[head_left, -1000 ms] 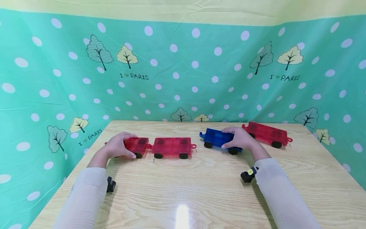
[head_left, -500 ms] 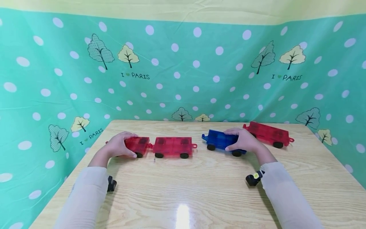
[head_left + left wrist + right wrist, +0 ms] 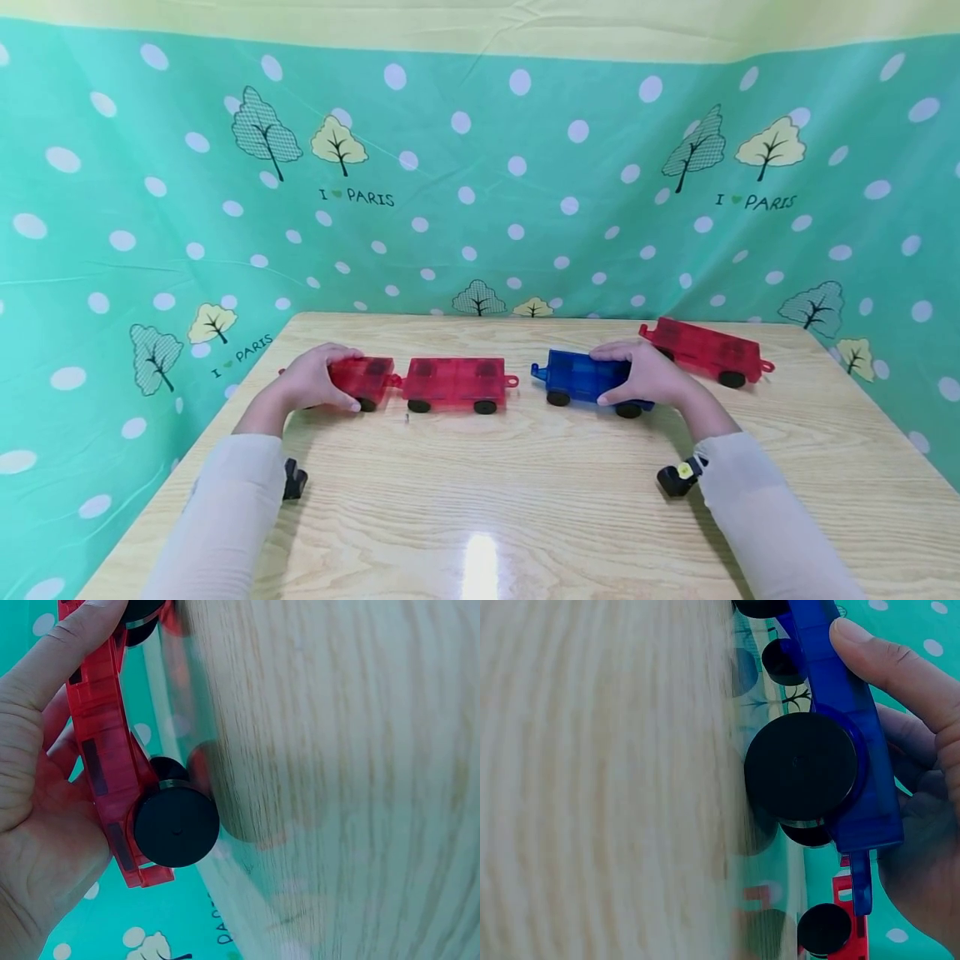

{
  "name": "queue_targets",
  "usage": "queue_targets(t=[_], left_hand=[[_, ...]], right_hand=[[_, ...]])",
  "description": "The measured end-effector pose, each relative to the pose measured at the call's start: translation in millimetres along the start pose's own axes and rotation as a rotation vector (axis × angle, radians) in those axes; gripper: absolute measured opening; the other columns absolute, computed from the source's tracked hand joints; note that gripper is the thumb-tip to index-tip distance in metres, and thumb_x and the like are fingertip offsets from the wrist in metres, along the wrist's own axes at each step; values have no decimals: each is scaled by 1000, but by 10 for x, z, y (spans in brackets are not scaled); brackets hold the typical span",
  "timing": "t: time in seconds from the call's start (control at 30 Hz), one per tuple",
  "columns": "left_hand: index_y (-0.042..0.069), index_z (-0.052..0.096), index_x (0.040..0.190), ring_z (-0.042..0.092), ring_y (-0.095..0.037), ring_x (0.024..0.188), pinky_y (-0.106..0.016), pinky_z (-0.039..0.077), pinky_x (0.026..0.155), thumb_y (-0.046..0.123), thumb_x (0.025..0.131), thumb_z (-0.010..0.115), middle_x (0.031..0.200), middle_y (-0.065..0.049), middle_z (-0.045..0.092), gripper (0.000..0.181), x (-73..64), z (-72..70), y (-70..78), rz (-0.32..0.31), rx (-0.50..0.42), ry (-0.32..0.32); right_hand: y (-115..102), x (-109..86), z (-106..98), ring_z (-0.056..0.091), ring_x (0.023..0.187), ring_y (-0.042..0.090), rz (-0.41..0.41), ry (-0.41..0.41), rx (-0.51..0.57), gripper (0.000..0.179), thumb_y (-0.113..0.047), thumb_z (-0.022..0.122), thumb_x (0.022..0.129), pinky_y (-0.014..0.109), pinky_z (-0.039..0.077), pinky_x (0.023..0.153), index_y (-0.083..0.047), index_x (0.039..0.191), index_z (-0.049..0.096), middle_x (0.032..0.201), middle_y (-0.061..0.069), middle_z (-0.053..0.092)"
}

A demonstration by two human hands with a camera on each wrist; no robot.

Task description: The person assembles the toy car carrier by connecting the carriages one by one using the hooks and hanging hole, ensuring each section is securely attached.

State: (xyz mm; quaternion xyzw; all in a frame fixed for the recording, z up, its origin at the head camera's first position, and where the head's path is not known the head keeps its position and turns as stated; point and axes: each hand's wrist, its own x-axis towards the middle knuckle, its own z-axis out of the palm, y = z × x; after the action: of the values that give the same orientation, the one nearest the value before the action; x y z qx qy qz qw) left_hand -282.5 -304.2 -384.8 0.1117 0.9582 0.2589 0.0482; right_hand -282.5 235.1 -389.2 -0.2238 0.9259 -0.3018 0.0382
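Observation:
On the left of the table, my left hand (image 3: pixel 318 381) grips a red toy train car (image 3: pixel 367 377) by its sides, thumb at the front. That car's right end meets a second red train car (image 3: pixel 455 383), whose ring coupler points right. My right hand (image 3: pixel 648 379) holds a blue toy train car (image 3: pixel 573 377) with thumb in front and fingers behind. The blue car's hook faces the ring across a small gap. In the right wrist view, the thumb presses the blue body (image 3: pixel 855 750) above the black wheels. The left wrist view shows the left palm (image 3: pixel 45 817) against the red car.
Behind my right hand, another red train car (image 3: pixel 705 350) stands at an angle near the back of the wooden table (image 3: pixel 480 483). A green dotted curtain (image 3: pixel 480 208) hangs behind the table. A tiny dark speck (image 3: pixel 407 419) lies before the second red car.
My right hand has brought the blue car slightly toward the front and right, turning it nearer in line with the red pair. The left hand and the red cars stay in place.

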Motion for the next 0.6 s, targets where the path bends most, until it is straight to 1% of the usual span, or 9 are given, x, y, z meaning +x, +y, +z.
queue_targets(t=[0.3, 0.47, 0.6], left_hand=[[9, 55, 138, 45, -41, 122, -57, 45, 94, 37, 58, 95, 140, -20, 48, 93, 18, -5, 10, 2, 6, 3], [9, 55, 137, 46, -41, 120, -57, 45, 94, 36, 58, 95, 139, -21, 48, 93, 22, -7, 19, 9, 21, 4], [9, 55, 137, 46, -40, 120, -58, 44, 96, 37, 57, 95, 139, -20, 48, 94, 16, 11, 15, 8, 29, 5]], right_hand=[[-18, -66, 46, 40, 133, 41, -10, -11, 7, 77, -42, 87, 71, 61, 37, 102, -10, 135, 60, 140, 16, 52], [-58, -62, 71, 38, 134, 41, -4, -39, 42, 76, -40, 87, 71, 60, 37, 102, -9, 135, 60, 142, 16, 50], [-74, -45, 87, 37, 135, 41, -6, -55, 50, 76, -41, 87, 71, 60, 36, 103, -10, 135, 60, 143, 15, 49]])
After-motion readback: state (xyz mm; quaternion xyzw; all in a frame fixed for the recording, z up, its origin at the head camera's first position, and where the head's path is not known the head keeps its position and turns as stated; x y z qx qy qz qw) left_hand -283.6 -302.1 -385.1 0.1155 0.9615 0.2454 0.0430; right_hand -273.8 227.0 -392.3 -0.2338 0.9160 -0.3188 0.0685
